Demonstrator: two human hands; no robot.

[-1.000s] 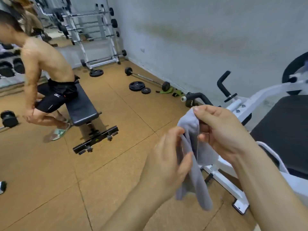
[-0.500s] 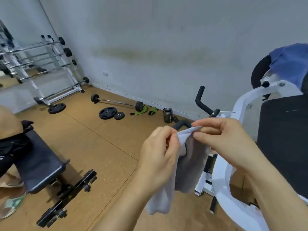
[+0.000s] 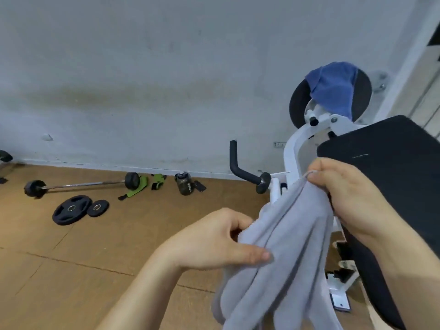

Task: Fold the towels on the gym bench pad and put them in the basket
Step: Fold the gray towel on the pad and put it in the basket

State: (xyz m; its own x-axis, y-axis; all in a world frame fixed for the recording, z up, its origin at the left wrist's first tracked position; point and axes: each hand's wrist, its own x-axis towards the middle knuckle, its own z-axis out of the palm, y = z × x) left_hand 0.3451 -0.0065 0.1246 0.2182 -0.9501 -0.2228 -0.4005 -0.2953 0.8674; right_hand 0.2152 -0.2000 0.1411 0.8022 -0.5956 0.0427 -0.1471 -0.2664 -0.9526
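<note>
A light grey towel (image 3: 283, 258) hangs in loose folds between my hands, in front of the bench. My right hand (image 3: 350, 198) pinches its top corner beside the black bench pad (image 3: 390, 167). Lower and to the left, my left hand (image 3: 214, 239) grips the towel's left edge with thumb and fingers. A blue towel (image 3: 333, 89) is draped over the round black roller at the top of the white bench frame (image 3: 297, 141). No basket is in view.
A barbell (image 3: 81, 184), two black weight plates (image 3: 78, 209), green straps (image 3: 140, 184) and a dark bottle (image 3: 184, 184) lie on the brown floor along the grey wall. A black handle (image 3: 240, 167) juts left from the bench frame.
My view has swung right, away from the seated person and the flat bench. My hands have moved apart: the right keeps the top corner, the left has slid down the edge, and the towel hangs wider.
</note>
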